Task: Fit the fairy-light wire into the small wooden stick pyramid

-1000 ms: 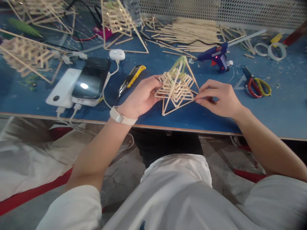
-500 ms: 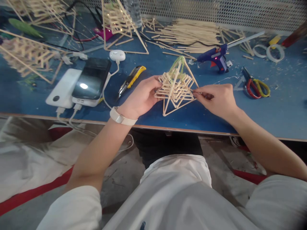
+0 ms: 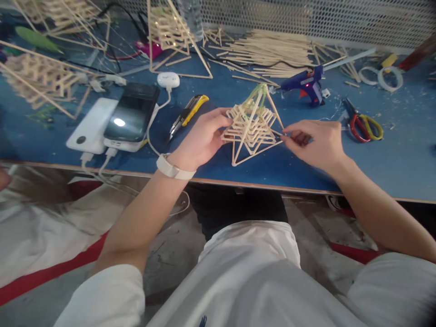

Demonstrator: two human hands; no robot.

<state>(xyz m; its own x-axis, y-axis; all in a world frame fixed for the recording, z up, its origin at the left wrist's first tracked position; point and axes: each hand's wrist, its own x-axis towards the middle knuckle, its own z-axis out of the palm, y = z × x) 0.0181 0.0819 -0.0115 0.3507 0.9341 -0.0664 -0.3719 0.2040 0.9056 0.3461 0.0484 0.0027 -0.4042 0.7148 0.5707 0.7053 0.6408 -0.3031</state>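
Observation:
A small pyramid frame of wooden sticks (image 3: 250, 131), with stacked zigzag layers inside and green strands round its peak, stands on the blue table in front of me. My left hand (image 3: 206, 136), wearing a pale wristband, grips its left side between thumb and fingers; some fingertips are hidden behind the sticks. At its right bottom corner, my right hand (image 3: 311, 141) pinches the frame with thumb and forefinger, the other fingers curled in. Beyond the peak lies a blue glue gun (image 3: 308, 84) with a red light, its nozzle pointing left.
Left of my hands lie a yellow cutter knife (image 3: 188, 113), a phone (image 3: 131, 111) and a white power bank (image 3: 91, 127) with cables. Scissors (image 3: 363, 125) and tape rolls (image 3: 390, 78) are at the right. Loose sticks (image 3: 265, 50) and larger stick frames (image 3: 170, 32) lie behind. Someone's pale clothing (image 3: 41, 227) shows lower left.
My right hand has shifted slightly right, from the inner layers' edge to the pyramid's outer right corner. My left hand keeps its hold, and the pyramid has barely moved.

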